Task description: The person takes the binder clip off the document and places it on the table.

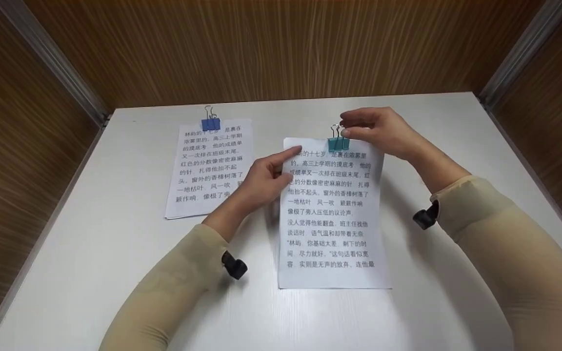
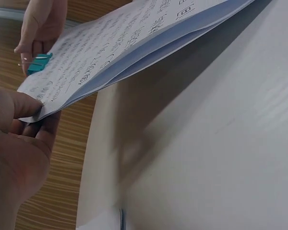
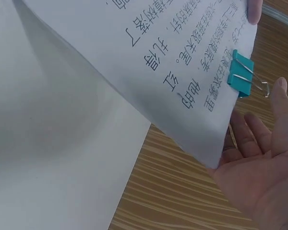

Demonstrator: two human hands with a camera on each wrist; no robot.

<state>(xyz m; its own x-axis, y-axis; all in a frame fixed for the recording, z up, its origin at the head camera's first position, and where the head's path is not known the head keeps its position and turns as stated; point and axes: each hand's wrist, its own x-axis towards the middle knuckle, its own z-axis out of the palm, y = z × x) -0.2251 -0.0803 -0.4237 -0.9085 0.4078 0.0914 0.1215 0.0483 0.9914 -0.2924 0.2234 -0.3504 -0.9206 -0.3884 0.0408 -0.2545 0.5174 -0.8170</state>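
A stack of printed sheets [image 1: 334, 278] is lifted at its top end above the white table, its lower end nearer to me. My left hand [image 1: 264, 180] pinches the upper left edge, with the thumb [image 2: 26, 106] on the printed side and the fingers underneath. A teal binder clip [image 1: 338, 145] grips the middle of the top edge, its wire handles pointing away from the paper. Beside those handles is my right hand [image 1: 383, 130], the thumb close to the wire. In the right wrist view its relaxed fingers [image 3: 249, 134] reach behind the sheets at the top edge.
A second stack of printed sheets [image 1: 208, 170], held by a blue binder clip [image 1: 210, 124], lies on the table to the left, partly covered by my left hand and forearm. Wood-grain panels [image 1: 281, 53] stand behind and beside the white table [image 1: 115, 243].
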